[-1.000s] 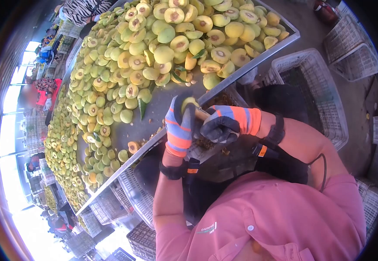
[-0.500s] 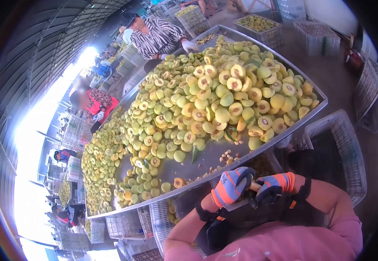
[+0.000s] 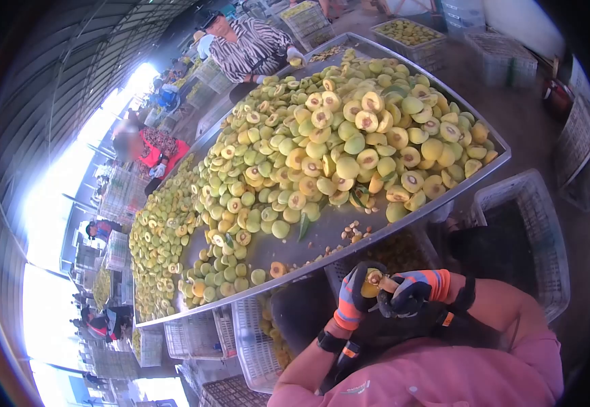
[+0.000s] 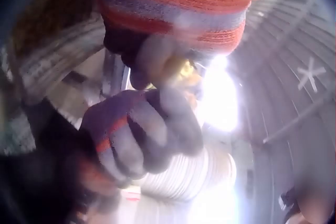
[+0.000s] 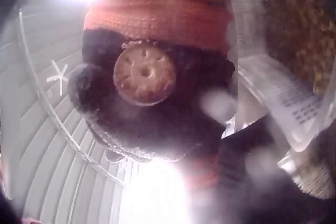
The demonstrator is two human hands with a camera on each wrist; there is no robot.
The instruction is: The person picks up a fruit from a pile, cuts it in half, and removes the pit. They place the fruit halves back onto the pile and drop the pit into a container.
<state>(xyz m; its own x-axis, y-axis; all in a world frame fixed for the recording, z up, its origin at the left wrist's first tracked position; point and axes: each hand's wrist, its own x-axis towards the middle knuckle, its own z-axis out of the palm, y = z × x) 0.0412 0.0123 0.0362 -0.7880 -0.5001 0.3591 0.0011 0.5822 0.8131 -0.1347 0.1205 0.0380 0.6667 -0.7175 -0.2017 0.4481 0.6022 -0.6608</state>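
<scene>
In the head view the left hand (image 3: 354, 296), in an orange and blue glove with dark palm, holds a yellow-green fruit half (image 3: 371, 283), its cut face showing. Close on its right, the gloved right hand (image 3: 411, 293) grips a tool with a wooden handle (image 3: 388, 284) whose end reaches the fruit. The right wrist view shows the round handle end (image 5: 145, 74) sticking out of the dark curled fingers of the right hand (image 5: 157, 103). Both gloves meet in the left wrist view, the fruit (image 4: 184, 69) there mostly hidden and blurred.
A metal-edged table (image 3: 329, 258) heaped with halved fruit (image 3: 349, 146) lies beyond the hands. Loose pits (image 3: 355, 232) lie near its edge. A white crate (image 3: 558, 251) stands at right, another crate (image 3: 249, 349) under the table edge. A person in striped clothing (image 3: 251, 53) is across the table.
The head view has tilted up, showing more of the table and the shed. The left hand has turned so the fruit's cut face shows beside the tool.
</scene>
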